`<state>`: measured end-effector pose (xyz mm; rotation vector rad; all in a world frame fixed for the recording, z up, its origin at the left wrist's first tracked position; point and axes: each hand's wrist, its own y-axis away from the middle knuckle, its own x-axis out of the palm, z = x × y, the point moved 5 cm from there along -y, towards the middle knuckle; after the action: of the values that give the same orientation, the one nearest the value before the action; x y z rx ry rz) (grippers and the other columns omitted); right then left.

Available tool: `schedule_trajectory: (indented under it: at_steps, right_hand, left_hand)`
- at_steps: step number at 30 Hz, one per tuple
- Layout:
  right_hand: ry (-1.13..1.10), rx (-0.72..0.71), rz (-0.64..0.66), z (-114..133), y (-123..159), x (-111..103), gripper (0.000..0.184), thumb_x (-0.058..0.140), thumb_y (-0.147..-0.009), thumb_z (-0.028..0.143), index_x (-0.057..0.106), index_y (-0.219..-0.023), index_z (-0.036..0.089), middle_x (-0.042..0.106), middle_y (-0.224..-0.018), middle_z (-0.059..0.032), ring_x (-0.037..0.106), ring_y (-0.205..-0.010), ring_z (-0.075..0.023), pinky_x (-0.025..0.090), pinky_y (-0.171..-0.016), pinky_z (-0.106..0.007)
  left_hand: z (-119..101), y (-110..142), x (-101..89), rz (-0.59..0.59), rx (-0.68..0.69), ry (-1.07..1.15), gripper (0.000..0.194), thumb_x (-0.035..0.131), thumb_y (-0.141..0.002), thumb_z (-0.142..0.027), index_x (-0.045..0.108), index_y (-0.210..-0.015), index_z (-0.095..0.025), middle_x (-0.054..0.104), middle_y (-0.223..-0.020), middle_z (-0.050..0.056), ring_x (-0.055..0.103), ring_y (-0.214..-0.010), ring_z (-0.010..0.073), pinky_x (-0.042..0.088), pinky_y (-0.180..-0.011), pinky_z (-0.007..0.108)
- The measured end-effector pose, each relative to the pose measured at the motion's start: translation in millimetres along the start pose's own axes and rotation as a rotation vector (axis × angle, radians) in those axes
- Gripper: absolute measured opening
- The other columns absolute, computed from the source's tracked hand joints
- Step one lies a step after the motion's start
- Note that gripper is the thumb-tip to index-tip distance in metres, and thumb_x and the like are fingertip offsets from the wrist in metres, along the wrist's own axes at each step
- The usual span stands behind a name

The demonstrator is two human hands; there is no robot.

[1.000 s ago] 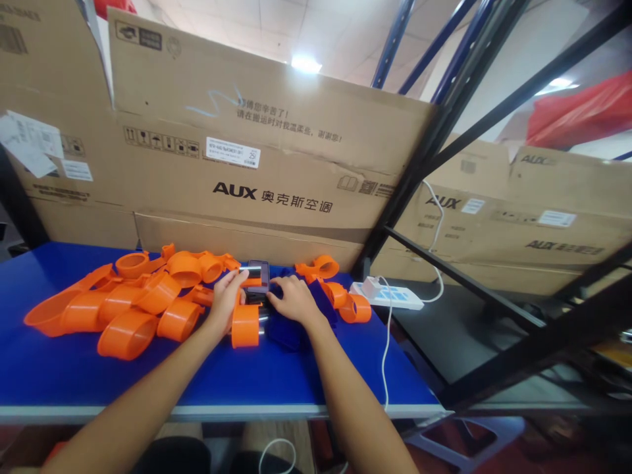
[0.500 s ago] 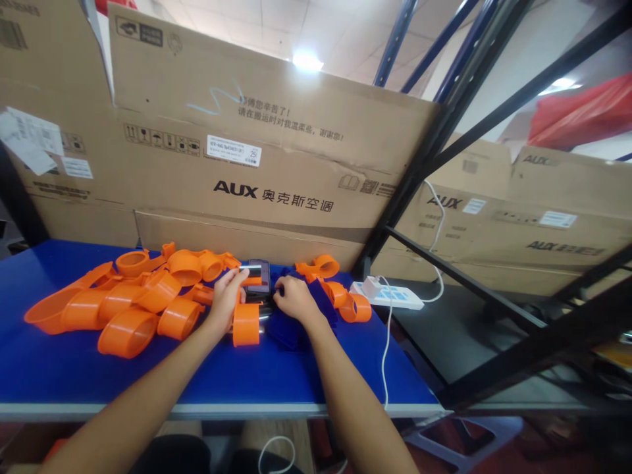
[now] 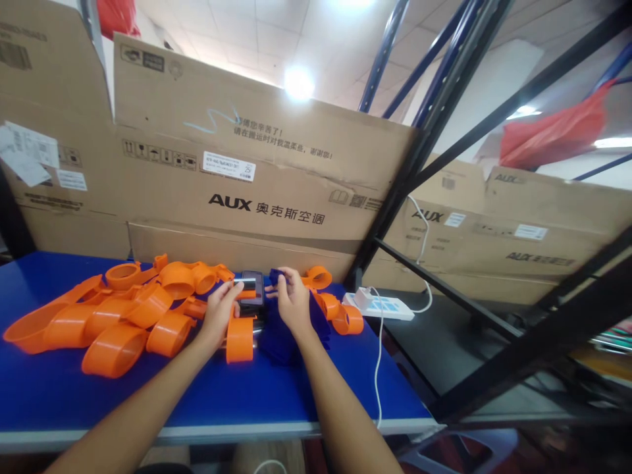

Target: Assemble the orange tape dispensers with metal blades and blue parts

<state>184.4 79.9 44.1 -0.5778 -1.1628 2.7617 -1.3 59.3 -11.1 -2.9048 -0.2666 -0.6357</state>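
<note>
The strip [image 3: 247,286], black with a pale edge, is at the middle of the table [image 3: 276,408], pinched in our left hand [image 3: 222,313] with an orange piece just under it. We take the step in hand to be holding this steady on the left while working at the dark blue pile [image 3: 284,339] with our right hand [image 3: 295,303]. The next move, we judge, calls for a firm left pinch and a clean right-hand hold on one blue piece. Our left fingers are narrowed on the strip, the forearm slanting in from the lower left. Our right hand is raised over the pile, fingers bent and partly spread; we cannot tell whether they grip anything. An orange loop [image 3: 239,340] sits just below the left hand, and a phone-like device [image 3: 254,280] lies behind, between both hands.
</note>
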Motion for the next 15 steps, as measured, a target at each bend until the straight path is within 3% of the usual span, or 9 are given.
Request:
schedule_trajectory:
  at_steps: [9,12,15]
  right_hand:
    - [-0.131,-0.028,0.130,19,12,12,0.025,0.057,-0.100,0.034,0.068,-0.122,0.027,0.078,-0.110,-0.0056,0.080,-0.083,-0.0216,0.070,-0.078,-0.036]
    - [-0.136,-0.027,0.111,22,12,13,0.036,0.059,-0.098,0.034,0.061,-0.134,0.027,0.077,-0.120,-0.0074,0.080,-0.094,-0.0236,0.070,-0.082,-0.038]
    - [-0.085,-0.045,0.060,23,12,12,0.035,0.060,-0.097,0.032,0.063,-0.131,0.026,0.078,-0.114,-0.0078,0.080,-0.093,-0.0237,0.069,-0.082,-0.038]
  left_hand:
    - [4,-3,0.9,0.016,0.027,-0.015,0.052,0.080,-0.074,-0.061,0.071,-0.102,-0.019,0.055,-0.047,-0.006,0.048,-0.038,0.0110,0.035,-0.042,0.020]
    - [6,-5,0.8,0.007,0.030,-0.008,0.054,0.079,-0.075,-0.063,0.071,-0.103,-0.018,0.058,-0.050,-0.005,0.050,-0.038,0.0115,0.036,-0.042,0.021]
    - [7,-5,1.6,0.011,0.039,-0.004,0.053,0.078,-0.076,-0.063,0.071,-0.104,-0.018,0.060,-0.053,-0.004,0.053,-0.040,0.0118,0.039,-0.044,0.022]
